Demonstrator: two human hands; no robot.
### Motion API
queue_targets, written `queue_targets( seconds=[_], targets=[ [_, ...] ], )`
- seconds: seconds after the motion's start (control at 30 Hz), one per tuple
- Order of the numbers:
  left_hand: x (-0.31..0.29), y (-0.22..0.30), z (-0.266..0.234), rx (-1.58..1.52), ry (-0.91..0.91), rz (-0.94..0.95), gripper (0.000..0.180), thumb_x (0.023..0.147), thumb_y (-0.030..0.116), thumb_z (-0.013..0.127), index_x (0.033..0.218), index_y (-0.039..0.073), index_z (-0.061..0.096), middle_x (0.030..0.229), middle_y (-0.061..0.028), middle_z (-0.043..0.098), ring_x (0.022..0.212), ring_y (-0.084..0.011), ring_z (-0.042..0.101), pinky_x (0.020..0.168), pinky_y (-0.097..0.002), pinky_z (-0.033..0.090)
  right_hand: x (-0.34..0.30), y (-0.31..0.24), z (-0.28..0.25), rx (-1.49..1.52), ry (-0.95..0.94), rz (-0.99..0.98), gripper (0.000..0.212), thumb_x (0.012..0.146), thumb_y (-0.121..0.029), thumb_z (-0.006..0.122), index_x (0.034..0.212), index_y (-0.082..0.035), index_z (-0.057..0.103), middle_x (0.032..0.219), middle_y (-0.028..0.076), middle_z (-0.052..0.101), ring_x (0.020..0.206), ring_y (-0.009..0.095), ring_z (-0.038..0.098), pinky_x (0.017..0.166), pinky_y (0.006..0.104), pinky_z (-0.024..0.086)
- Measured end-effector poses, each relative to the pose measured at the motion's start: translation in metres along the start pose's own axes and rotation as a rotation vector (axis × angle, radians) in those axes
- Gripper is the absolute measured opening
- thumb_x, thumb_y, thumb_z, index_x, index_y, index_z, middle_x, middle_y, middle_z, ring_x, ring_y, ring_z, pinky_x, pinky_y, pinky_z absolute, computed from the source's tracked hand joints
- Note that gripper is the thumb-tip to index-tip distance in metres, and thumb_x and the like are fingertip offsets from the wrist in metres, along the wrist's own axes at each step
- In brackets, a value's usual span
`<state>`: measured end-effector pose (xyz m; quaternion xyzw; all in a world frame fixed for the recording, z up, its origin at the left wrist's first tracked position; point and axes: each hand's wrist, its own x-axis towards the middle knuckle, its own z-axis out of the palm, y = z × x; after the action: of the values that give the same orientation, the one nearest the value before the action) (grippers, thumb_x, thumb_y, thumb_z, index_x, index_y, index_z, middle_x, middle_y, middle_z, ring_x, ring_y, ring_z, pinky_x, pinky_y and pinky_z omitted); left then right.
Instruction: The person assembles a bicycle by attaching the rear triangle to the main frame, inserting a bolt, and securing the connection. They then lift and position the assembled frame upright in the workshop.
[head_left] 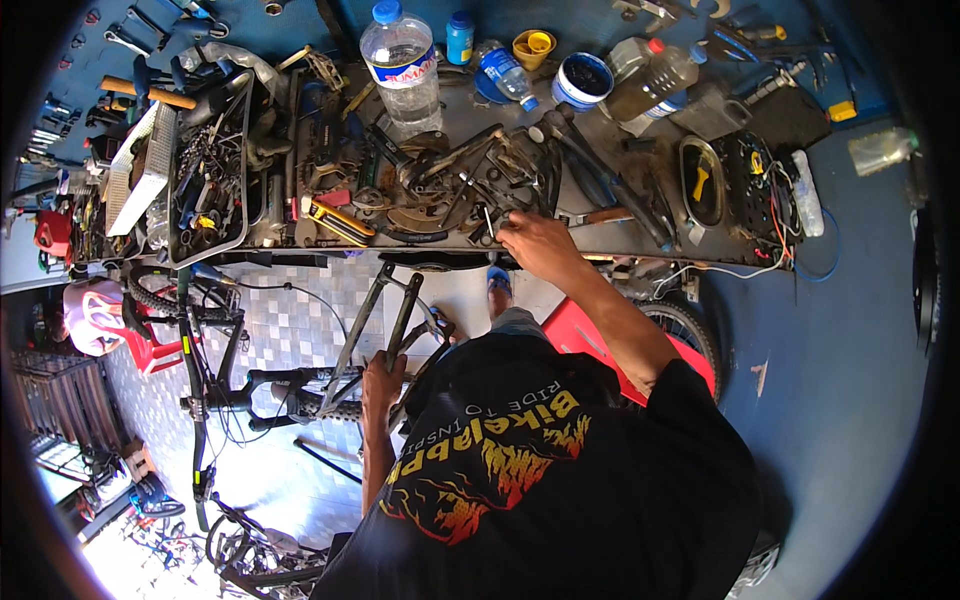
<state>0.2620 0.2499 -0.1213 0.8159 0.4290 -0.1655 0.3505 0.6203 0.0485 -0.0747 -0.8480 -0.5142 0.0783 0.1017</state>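
My left hand [383, 378] is closed around a dark tube of a bicycle frame [403, 315], which stands beside me in front of the bench. My right hand [537, 246] reaches over the near edge of the cluttered workbench [465, 112]. Its fingers are pinched together among loose metal tools and parts; a thin shiny rod [488, 221] shows just left of the fingertips. Whether the rod is in the fingers is too small to make out. Nearby lie a yellow utility knife [340, 222] to the left and a wooden-handled tool [603, 216] to the right.
Along the bench's back stand a large water bottle [402, 75], a white tub [582, 82] and an oil-filled jug [660, 82]. A wire basket of tools [245, 170] sits at left. Handlebars [192, 400] extend over the tiled floor; a red panel [590, 340] and wheel [690, 330] are at right.
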Motion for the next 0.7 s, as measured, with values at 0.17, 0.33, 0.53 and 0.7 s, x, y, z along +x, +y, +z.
queue_targets(
  seconds=[0.17, 0.33, 0.53, 0.7],
  targets=[
    [-0.007, 0.01, 0.014, -0.031, 0.052, -0.025, 0.053, 0.097, 0.046, 0.068, 0.109, -0.005, 0.066, 0.102, -0.0361, 0.069, 0.103, -0.0563, 0.065, 0.083, -0.0581, 0.052, 0.008, 0.006, -0.004, 0.003, -0.032, -0.057, 0.01, 0.094, -0.02, 0.069, 0.103, -0.015, 0.071, 0.104, 0.007, 0.067, 0.092, 0.028, 0.072, 0.073, 0.0432, 0.059],
    [-0.013, 0.014, 0.024, -0.025, 0.094, -0.06, 0.055, 0.096, 0.048, 0.068, 0.11, -0.005, 0.065, 0.104, -0.0377, 0.068, 0.105, -0.0573, 0.064, 0.085, -0.059, 0.051, 0.01, 0.022, -0.029, 0.581, 0.215, 0.049, 0.016, 0.089, -0.012, 0.075, 0.102, -0.01, 0.067, 0.095, 0.009, 0.068, 0.073, 0.024, 0.068, 0.066, 0.0381, 0.054],
    [-0.018, 0.025, 0.03, -0.02, 0.166, -0.067, 0.057, 0.095, 0.048, 0.07, 0.11, -0.006, 0.065, 0.102, -0.0369, 0.068, 0.103, -0.0559, 0.064, 0.085, -0.0574, 0.05, 0.026, 0.058, -0.069, 1.31, 0.31, 0.192, 0.012, 0.096, -0.003, 0.07, 0.104, -0.005, 0.062, 0.1, 0.005, 0.073, 0.083, 0.01, 0.066, 0.069, 0.0257, 0.051],
    [-0.013, 0.031, 0.035, -0.03, 0.127, -0.127, 0.058, 0.095, 0.048, 0.07, 0.114, -0.006, 0.066, 0.102, -0.036, 0.069, 0.102, -0.0551, 0.065, 0.085, -0.0563, 0.051, 0.024, 0.064, -0.101, 1.579, 0.345, 0.189, 0.019, 0.102, -0.004, 0.065, 0.121, -0.003, 0.063, 0.107, 0.011, 0.073, 0.081, 0.012, 0.067, 0.065, 0.0244, 0.052]
  ],
)
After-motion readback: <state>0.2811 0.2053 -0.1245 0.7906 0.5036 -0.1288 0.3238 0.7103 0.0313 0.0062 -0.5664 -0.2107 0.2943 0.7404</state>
